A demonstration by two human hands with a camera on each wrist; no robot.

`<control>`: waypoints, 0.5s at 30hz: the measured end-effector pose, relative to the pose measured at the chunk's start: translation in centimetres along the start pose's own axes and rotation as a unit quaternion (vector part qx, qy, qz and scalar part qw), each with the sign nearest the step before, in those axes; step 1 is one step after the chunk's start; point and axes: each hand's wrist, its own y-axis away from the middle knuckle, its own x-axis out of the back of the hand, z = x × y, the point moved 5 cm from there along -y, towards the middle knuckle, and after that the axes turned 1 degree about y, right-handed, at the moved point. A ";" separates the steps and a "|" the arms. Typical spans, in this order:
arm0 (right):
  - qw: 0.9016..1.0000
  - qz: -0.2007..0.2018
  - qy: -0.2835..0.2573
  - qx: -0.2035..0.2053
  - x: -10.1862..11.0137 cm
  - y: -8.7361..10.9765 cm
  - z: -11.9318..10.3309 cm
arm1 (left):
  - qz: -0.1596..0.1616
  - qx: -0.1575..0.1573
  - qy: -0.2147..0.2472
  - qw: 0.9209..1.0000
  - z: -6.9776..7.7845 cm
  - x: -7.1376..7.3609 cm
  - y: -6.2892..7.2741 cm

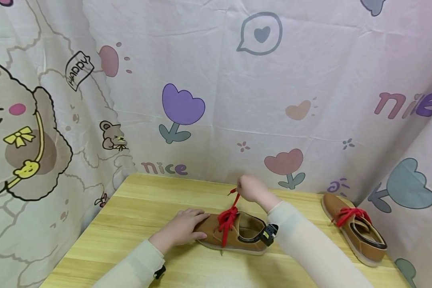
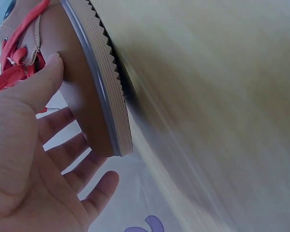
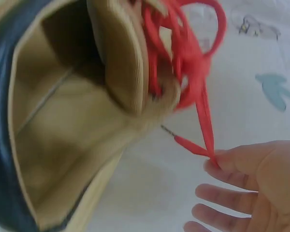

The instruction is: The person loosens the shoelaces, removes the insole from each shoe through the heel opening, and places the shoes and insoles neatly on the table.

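Note:
A brown shoe with a red lace tied in a bow lies on its sole on the wooden table, toe to the left. My left hand holds its toe, the thumb on the near side and the fingers round the far side. Between thumb and forefinger my right hand pinches a red shoelace end, pulled taut up and away from the knot. The lace's tip dangles free beyond the pinch. In the right wrist view the shoe's opening is close by.
A second brown shoe, its red lace also in a bow, stands at the table's right edge. The wooden table meets a printed curtain at the back, with more curtain on both sides.

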 end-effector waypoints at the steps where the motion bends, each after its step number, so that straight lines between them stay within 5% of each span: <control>1: 1.000 0.001 0.000 -0.008 0.1 -0.1 0.6 | 0.000 0.000 0.001 1.000 0.0 0.0 0.0; 11: 0.993 -0.018 0.024 -0.114 1.0 0.8 6.4 | -0.001 0.002 -0.006 1.000 -0.2 -0.2 0.0; 15: 0.987 -0.059 0.034 -0.144 0.4 1.6 7.9 | -0.002 0.004 -0.004 1.000 -0.2 -0.2 0.0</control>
